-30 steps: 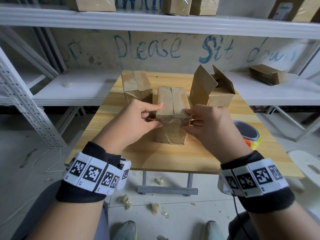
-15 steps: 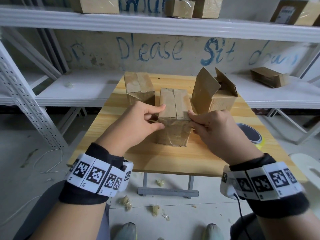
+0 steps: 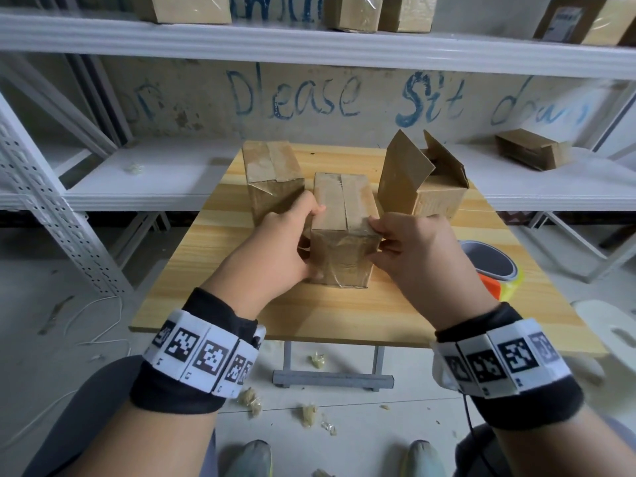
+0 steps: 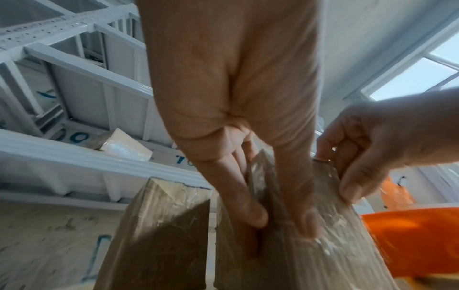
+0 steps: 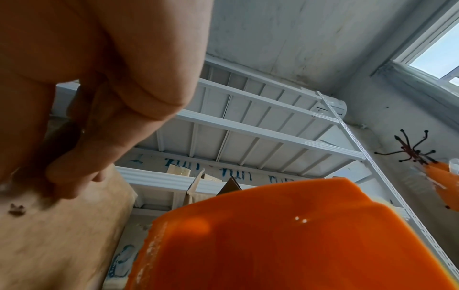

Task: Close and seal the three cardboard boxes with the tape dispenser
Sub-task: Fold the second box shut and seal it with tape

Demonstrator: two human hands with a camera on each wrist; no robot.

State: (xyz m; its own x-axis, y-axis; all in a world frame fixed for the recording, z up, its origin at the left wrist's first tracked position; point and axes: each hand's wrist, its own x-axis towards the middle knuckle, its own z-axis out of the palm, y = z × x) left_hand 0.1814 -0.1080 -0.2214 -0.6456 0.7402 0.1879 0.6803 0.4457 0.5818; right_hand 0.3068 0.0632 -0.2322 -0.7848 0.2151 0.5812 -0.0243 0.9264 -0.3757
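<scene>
Three brown cardboard boxes stand on the wooden table (image 3: 241, 304). The left box (image 3: 272, 173) is closed and taped. My hands hold the closed middle box (image 3: 344, 201), also seen as the middle box (image 4: 323, 245). My left hand (image 3: 311, 225) grips its left side, thumb on the top edge; its fingers (image 4: 250, 212) press the glossy taped face. My right hand (image 3: 377, 232) pinches the near right top corner. The right box (image 3: 437, 197) has its flaps up. The orange tape dispenser (image 3: 495, 266) lies to the right of my right hand, untouched.
White metal shelving (image 3: 309, 46) runs behind and above the table, with more boxes on it. A small box (image 3: 530, 149) lies on the low shelf at right. A white stool (image 3: 612, 325) stands near the table's right corner. Crumpled tape scraps (image 3: 309, 414) litter the floor.
My left hand has slid from the box's near top edge round to its left side, thumb now farther along the top. My right hand stays pinching the near right corner.
</scene>
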